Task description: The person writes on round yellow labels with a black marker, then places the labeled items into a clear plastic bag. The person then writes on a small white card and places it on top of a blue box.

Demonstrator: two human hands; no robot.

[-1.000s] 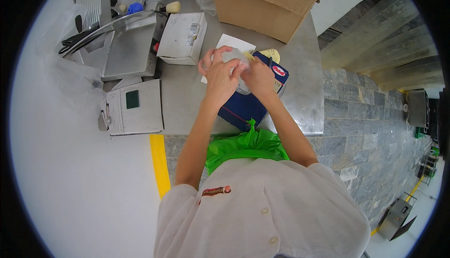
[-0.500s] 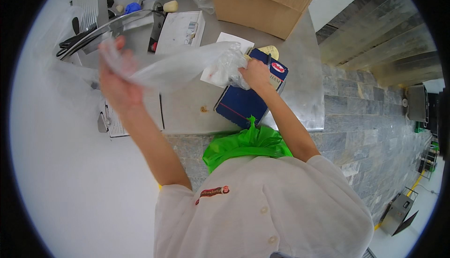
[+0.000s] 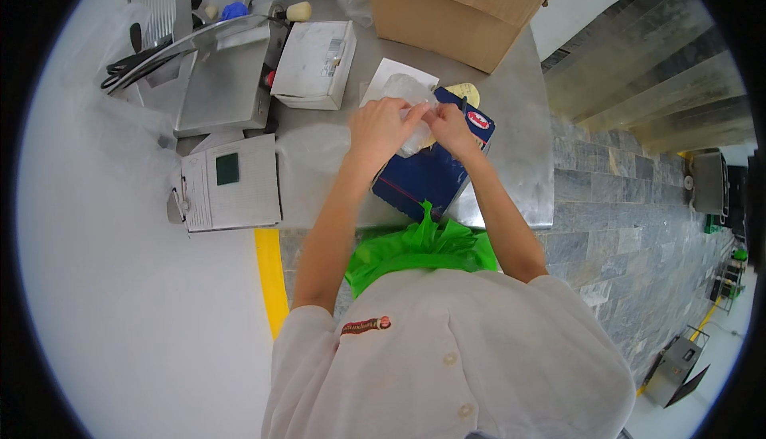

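Both hands meet over a dark blue box [image 3: 419, 182] at the near side of the metal table. A crumpled clear plastic bag [image 3: 410, 88] is gathered between them. My left hand [image 3: 381, 131] is closed on the bag's left side, thumb toward the other hand. Pinched on the bag's right side is my right hand [image 3: 452, 129], its fingertips close to the left thumb. What lies inside the bag, if anything, I cannot make out. Behind the hands are a white sheet [image 3: 386, 72] and a yellow rounded piece [image 3: 465, 92] beside the blue box.
A large open cardboard box [image 3: 447, 16] stands at the back. Left of the hands are a white carton [image 3: 313, 68], a metal slicer-like machine [image 3: 219, 80] and a clipboard with papers [image 3: 247, 200]. The table's front edge [image 3: 319, 227] runs close to my green apron [image 3: 423, 251].
My left hand has come from the far left, where it held the stretched-out plastic, to beside my right hand. The plastic is now bunched up between both hands.
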